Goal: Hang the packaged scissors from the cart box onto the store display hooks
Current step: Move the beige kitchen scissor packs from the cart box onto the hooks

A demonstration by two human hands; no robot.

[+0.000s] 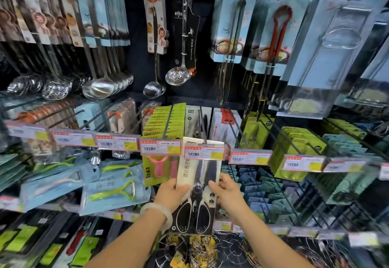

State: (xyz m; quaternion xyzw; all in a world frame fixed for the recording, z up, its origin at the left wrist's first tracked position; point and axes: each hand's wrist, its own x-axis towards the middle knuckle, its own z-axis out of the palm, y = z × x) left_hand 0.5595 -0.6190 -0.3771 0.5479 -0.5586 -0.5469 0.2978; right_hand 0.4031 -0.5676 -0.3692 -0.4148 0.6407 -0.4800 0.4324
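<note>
Both hands, left hand (172, 194) and right hand (228, 192), pinch the packaged scissors (196, 187) by its edges, top tucked behind the price tag (204, 153). Hanging is underway; next, probably slide it back along the hook (203, 124).

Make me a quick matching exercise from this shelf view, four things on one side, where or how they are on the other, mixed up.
1. scissors pack
2. bracelet
3. slotted ladle
4. red tongs

A. on the left wrist
B. hanging upper right, in a blue pack
C. gripped by the left hand and the right hand
D. hanging top centre

Pairs: 1-C, 2-A, 3-D, 4-B
</note>
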